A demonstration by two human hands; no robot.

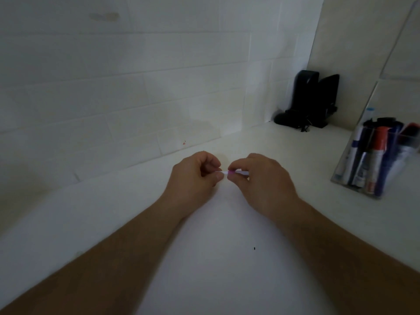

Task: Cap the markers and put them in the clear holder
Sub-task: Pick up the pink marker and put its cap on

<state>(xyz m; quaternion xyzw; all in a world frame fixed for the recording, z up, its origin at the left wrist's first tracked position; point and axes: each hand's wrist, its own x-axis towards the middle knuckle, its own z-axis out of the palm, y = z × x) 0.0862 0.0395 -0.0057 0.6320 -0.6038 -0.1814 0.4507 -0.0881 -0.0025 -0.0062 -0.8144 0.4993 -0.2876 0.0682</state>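
Both my hands meet over the middle of the white counter (227,235). My right hand (256,178) pinches a thin white marker with a pink band (234,172), held level and pointing left. My left hand (195,173) has its fingers curled against the marker's left end; what it pinches there is hidden by the fingers. At the right edge stands the clear holder (341,178), leaning, with several capped markers (377,155) in it, red, blue and black.
A black stand-like object (311,101) with a cable sits in the back corner, against the tiled wall (136,87). A clear panel (404,42) rises behind the holder at the right.
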